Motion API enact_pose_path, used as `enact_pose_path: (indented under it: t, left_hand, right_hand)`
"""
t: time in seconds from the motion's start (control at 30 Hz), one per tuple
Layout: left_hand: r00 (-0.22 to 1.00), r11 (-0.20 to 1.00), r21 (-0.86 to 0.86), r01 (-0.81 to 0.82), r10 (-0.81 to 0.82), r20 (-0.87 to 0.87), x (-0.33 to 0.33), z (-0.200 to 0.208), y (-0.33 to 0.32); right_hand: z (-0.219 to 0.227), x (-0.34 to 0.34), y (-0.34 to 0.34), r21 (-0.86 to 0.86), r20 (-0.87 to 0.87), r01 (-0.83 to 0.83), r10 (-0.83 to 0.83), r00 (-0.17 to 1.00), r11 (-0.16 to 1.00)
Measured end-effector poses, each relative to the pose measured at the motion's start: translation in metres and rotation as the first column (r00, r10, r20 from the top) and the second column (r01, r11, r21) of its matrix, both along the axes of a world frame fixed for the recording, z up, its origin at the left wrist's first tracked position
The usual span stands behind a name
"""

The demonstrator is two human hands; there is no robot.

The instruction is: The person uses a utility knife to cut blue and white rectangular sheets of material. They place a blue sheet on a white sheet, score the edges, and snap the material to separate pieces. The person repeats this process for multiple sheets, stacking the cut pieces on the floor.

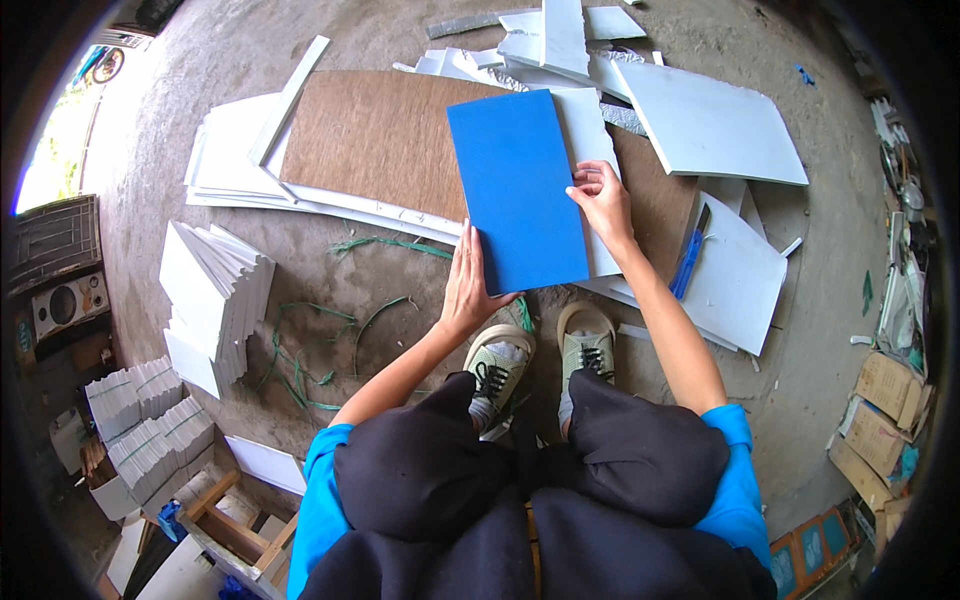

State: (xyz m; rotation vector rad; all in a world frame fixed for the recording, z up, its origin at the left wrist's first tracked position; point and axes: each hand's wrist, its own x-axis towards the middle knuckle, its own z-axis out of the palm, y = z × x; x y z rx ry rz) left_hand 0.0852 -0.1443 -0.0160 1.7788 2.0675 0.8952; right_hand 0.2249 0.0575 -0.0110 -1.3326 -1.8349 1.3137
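Observation:
A flat rectangular blue board [520, 190] lies in front of me over a white board [585, 125] and a brown wooden panel [375, 140]. My left hand [468, 285] holds its near left corner, with straight fingers along the left side and the thumb along the near edge. At the right edge, my right hand [603, 205] has its fingers curled and pinched against the blue board. A blue utility knife [687, 262] rests to the right of that forearm, on a white sheet [735, 280].
White offcuts [545, 45] lie heaped beyond the panel, and a large white board [710, 125] is at far right. Stacked white pieces [215, 295] stand at left, with tied bundles [160, 435] nearer. Green string [300, 375] litters the concrete floor. Cardboard boxes [880, 430] line the right side.

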Motion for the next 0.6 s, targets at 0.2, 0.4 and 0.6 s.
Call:
enact_pose_path:
  t: [0.2,0.4,0.6]
  left_hand:
    - [0.999,0.999,-0.047,0.011,-0.013,-0.049,0.002,-0.001,-0.001]
    - [0.998,0.998,-0.060,0.013,-0.017,-0.054,0.002,-0.001,-0.010]
    - [0.997,0.997,0.020,0.075,-0.075,0.017,-0.015,-0.010,-0.021]
  right_hand:
    - [-0.004,-0.002,0.002,0.034,-0.035,-0.013,0.014,0.999,0.999]
    - [-0.008,-0.003,0.005,0.006,-0.025,-0.014,0.014,1.000,1.000]
    - [-0.012,0.001,0.010,-0.025,0.007,-0.028,0.028,1.000,0.999]
